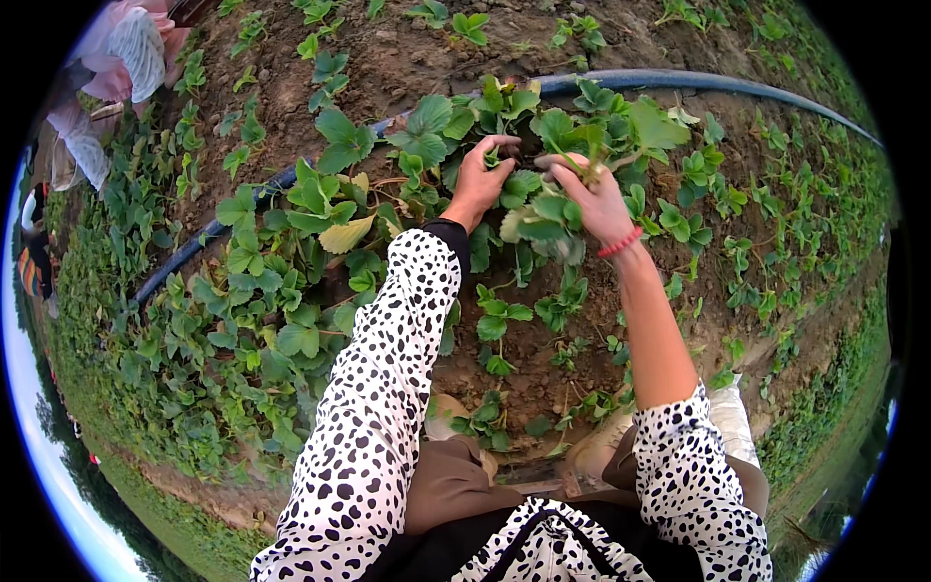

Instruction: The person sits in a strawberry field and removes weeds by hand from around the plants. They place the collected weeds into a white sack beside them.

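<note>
I've got the left hand [477,186] half-curled at a bushy, serrated-leaved green plant [427,134], whether gripping I can't tell; now rightward, the right hand [596,202] is closed round thin green leafy stems [549,229], above crumbly brown soil [398,53].

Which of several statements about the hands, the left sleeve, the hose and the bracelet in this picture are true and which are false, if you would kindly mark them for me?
1. A red bracelet circles the right wrist. True.
2. The left sleeve is plain white. False: it is white with black spots.
3. The left hand is in among the green leaves. True.
4. The dark hose lies wholly uncovered. False: leaves hide part of it.
5. The right hand is empty. False: it holds leafy stems.
</note>
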`<state>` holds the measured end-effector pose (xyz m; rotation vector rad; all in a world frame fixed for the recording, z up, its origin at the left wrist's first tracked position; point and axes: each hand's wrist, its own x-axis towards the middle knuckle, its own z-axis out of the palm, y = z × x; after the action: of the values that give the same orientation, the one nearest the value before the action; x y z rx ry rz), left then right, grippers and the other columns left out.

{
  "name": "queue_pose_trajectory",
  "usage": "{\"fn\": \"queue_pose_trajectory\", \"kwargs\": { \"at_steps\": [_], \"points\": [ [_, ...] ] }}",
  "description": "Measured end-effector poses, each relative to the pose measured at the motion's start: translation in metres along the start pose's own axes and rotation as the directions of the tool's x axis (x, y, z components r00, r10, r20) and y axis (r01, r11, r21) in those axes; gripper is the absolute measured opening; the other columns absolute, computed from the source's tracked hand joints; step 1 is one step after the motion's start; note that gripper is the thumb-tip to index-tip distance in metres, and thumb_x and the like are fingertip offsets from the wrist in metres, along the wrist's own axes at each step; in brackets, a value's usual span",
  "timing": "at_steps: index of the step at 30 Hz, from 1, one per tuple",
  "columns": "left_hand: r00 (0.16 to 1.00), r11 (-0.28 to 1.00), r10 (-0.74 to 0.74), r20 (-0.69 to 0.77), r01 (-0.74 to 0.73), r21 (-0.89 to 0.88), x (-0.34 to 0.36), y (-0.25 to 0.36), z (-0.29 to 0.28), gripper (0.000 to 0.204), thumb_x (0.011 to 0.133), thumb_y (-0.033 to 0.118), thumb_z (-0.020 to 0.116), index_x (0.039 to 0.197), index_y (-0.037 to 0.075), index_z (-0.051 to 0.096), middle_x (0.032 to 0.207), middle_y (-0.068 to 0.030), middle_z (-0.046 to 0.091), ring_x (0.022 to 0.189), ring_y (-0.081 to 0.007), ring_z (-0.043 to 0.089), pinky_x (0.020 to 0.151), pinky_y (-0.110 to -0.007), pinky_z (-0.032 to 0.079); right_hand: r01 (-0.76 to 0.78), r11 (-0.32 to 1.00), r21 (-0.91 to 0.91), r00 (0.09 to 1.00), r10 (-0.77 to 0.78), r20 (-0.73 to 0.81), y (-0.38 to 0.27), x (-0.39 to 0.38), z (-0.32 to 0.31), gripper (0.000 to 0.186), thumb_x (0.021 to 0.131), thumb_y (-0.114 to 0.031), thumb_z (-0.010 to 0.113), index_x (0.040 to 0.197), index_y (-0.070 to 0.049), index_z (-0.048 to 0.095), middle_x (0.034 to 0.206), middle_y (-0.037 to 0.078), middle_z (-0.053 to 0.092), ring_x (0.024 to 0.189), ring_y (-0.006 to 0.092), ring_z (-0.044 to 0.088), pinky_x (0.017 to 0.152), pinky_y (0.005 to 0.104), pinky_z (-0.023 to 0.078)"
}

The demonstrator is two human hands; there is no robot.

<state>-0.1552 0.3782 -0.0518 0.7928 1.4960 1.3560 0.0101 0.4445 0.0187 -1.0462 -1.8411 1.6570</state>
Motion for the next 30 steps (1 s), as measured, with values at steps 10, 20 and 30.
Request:
{"fn": "queue_pose_trajectory", "kwargs": {
  "at_steps": [10, 20, 30],
  "points": [
    [0.963, 0.940, 0.232, -0.139, -0.185, 0.287, -0.032, -0.042, 0.002, 0.019, 0.080, -0.001, 0.055, 0.099, 0.000, 0.059, 0.095, -0.0078, 0.063, 0.088, -0.0164, 0.057, 0.079, -0.028, 0.044, -0.140, 0.767, -0.626, 0.989, 0.140, -0.049, 0.038, 0.074, 0.049, 0.025, 0.078, -0.016, 0.062, 0.102, -0.006, 0.060, 0.095, 0.021, 0.063, 0.089, 0.0379, 0.060, 0.077, 0.0428, 0.050],
    [0.993, 0.984, 0.095, -0.074, -0.082, 0.160, -0.036, -0.016, 0.008, 0.008, 0.085, -0.004, 0.051, 0.088, 0.000, 0.056, 0.100, -0.0075, 0.063, 0.094, -0.0168, 0.057, 0.088, -0.028, 0.041, -0.010, 0.943, -0.333, 0.997, 0.033, 0.064, 0.086, 0.067, 0.017, 0.027, 0.076, -0.011, 0.069, 0.098, 0.003, 0.060, 0.092, 0.018, 0.064, 0.087, 0.0279, 0.062, 0.078, 0.0335, 0.047],
    [0.991, 0.999, 0.037, -0.129, -0.037, 0.002, -0.039, -0.008, 0.010, 0.010, 0.085, -0.004, 0.051, 0.090, 0.002, 0.057, 0.105, -0.0061, 0.062, 0.099, -0.0152, 0.055, 0.090, -0.027, 0.040, -0.246, 0.932, 0.265, 0.920, 0.311, -0.239, 0.096, 0.008, -0.001, 0.024, 0.085, -0.024, 0.064, 0.094, -0.002, 0.060, 0.087, 0.003, 0.062, 0.079, 0.0110, 0.055, 0.074, 0.0269, 0.044]
  ]
}}
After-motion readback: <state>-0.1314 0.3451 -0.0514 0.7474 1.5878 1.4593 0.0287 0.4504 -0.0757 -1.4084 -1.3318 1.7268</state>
